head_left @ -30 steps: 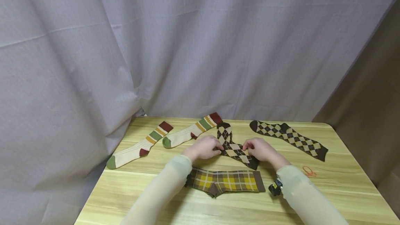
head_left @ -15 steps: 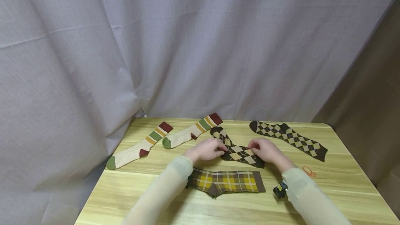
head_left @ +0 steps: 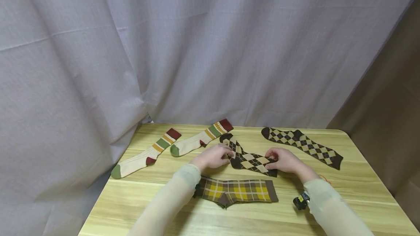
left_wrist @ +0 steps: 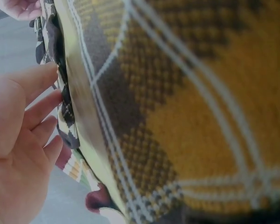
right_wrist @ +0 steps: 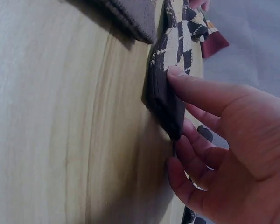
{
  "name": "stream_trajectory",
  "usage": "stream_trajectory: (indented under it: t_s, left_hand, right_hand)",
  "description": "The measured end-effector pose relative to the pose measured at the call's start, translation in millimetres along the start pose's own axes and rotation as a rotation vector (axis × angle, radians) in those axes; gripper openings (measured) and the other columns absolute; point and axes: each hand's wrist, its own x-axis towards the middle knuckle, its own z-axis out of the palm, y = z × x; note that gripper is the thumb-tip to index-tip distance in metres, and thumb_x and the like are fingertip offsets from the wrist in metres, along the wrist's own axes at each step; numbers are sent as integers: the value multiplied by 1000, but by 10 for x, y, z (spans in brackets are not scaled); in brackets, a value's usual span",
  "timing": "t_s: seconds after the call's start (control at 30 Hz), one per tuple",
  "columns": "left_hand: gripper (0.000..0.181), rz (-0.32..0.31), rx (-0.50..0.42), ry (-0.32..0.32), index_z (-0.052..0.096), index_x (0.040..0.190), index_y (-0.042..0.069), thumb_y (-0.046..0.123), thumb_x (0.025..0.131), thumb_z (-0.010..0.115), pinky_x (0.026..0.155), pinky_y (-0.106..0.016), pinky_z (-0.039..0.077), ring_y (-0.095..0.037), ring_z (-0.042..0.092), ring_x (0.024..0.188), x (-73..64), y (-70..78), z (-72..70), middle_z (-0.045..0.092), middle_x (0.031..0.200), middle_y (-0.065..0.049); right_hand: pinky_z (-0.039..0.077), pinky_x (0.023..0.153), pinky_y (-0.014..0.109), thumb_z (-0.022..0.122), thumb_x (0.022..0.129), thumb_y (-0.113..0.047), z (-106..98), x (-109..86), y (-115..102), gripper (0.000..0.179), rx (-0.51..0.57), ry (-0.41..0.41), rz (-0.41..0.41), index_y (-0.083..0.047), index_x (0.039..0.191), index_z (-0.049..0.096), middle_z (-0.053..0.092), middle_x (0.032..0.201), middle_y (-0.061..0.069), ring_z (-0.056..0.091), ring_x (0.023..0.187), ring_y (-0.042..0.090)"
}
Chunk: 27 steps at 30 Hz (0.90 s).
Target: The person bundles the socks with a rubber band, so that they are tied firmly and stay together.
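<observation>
your bent argyle sock [head_left: 254, 162] lies on the wooden table [head_left: 249, 217], leg toward the right, its toe near the maroon cuff of the middle striped sock [head_left: 201, 137]; a second ago that toe sat farther right. your left hand [head_left: 214, 156] has its fingers loosely extended, the tips touching the sock's foot near the heel without gripping it. your right hand [head_left: 285, 160] has moved from mid-leg to the cuff; its thumb lies on the cuff and the fingers bend loosely past the edge, though whether they pinch it you can't quite tell. nearer you, the plaid sock [head_left: 241, 191] stays where it was, as do the far-left striped sock [head_left: 147, 152] and the straighter argyle sock [head_left: 303, 143] at right. your right sleeve [head_left: 334, 203] now hides most of the orange loop [head_left: 325, 179].
</observation>
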Motion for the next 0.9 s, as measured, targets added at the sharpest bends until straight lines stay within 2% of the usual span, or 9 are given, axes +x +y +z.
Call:
stream_trajectory:
  t_s: [0.17,0.3,0.47,0.57,0.77,0.9]
  left_hand:
    - [27,3,20,1,76,130,12,18,104,72,127,-35,28,-27,50,147,-19,-6,-22,72,135,-1]
    - [27,-22,10,-9,76,132,14,20,106,70,126,-36,30,-26,47,149,-46,-13,-29,71,137,1]
    - [24,-3,1,2,76,129,13,19,107,68,116,-29,43,-18,60,133,-85,-15,-44,72,131,1]
    - [24,23,-9,12,77,128,13,18,106,68,112,-27,46,-15,64,125,-111,-24,-55,72,128,1]
    - [24,34,-121,55,77,128,9,12,106,69,106,-27,50,-15,66,120,-145,-102,-40,73,125,-2]
    - [25,-24,-211,127,76,129,6,8,105,68,102,-31,54,-19,68,116,-152,-171,-22,74,125,-6]
  right_hand:
    - [45,76,40,93,84,-23,10,-15,-1,40,29,-7,50,-4,110,68,58,90,2,52,81,19]
    - [43,75,39,92,85,-25,10,-37,-10,39,40,-7,101,-3,107,68,56,88,2,50,80,20]
    - [44,77,39,93,84,-27,10,-48,-8,38,36,6,126,-3,103,69,58,89,2,51,82,19]
    - [46,77,38,92,83,-26,5,-52,-8,38,27,9,121,-3,102,69,60,90,2,52,82,19]
    - [44,76,38,91,85,-24,-6,-64,-30,40,47,6,139,-1,107,67,58,90,4,52,81,20]
    - [46,78,39,90,86,-24,-14,-64,-55,36,44,-3,145,-2,105,70,60,91,3,53,82,19]
